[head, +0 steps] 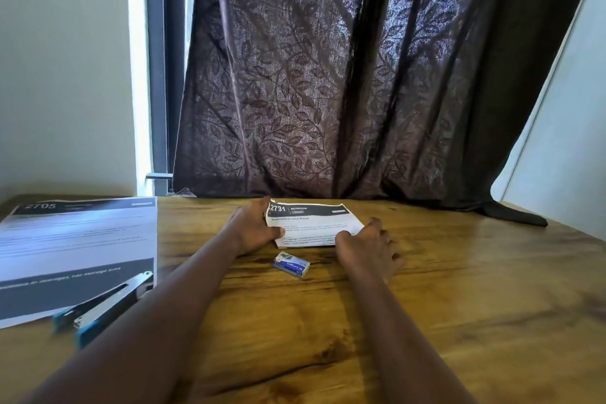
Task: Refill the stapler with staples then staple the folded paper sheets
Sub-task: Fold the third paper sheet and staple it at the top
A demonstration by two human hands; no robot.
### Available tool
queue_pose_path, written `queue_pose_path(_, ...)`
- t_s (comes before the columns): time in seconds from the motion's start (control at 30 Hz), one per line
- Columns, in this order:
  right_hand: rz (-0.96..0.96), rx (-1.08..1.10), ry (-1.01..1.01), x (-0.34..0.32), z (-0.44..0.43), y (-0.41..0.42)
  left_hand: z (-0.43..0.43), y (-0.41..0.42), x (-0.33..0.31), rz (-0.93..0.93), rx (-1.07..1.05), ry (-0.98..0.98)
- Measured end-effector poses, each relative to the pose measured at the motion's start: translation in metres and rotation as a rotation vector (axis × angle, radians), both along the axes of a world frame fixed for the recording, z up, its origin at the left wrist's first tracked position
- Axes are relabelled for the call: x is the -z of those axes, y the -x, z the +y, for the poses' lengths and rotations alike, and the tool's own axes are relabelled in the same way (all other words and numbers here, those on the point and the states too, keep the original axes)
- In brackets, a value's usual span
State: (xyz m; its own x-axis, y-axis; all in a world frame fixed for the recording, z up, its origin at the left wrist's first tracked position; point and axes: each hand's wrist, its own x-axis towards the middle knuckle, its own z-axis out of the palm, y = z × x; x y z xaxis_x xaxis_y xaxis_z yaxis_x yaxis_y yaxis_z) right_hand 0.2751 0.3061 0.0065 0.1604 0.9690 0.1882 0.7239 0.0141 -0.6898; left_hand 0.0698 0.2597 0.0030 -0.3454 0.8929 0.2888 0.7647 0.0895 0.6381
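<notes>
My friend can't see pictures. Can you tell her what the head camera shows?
A person's left hand holds the folded paper sheets on a wooden table, and the right hand touches their right corner. A small staple box lies between the arms; an open stapler rests partly on a big printed sheet at the left.

Both forearms are showing bare from the lower frame edge upward; left hand [252, 229] and right hand [369, 248] are showing uncovered too.
</notes>
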Motion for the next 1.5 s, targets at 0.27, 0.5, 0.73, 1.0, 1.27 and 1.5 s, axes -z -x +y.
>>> queue_pose_path(0.27, -0.109, 0.013, 0.034, 0.004, 0.005, 0.003, 0.003, -0.001, 0.000, 0.096, -0.015, 0.026)
queue_pose_path(0.5, -0.180, -0.012, 0.070, 0.004, 0.007, 0.003, 0.005, -0.001, 0.000, 0.112, -0.030, 0.144)
queue_pose_path(0.73, -0.156, -0.028, 0.088, 0.004, 0.008, 0.004, 0.007, -0.002, 0.000, 0.118, -0.041, 0.154)
queue_pose_path(1.0, -0.195, -0.013, 0.087, 0.005, 0.008, 0.004, -0.001, -0.006, -0.007, 0.242, 0.097, 0.256)
queue_pose_path(1.27, -0.183, -0.012, 0.064, 0.006, 0.008, 0.005, -0.004, -0.007, -0.003, 0.210, 0.090, 0.189)
queue_pose_path(1.5, -0.188, -0.084, -0.289, -0.007, -0.014, 0.021, -0.033, -0.022, -0.010, -0.035, -0.029, -0.192)
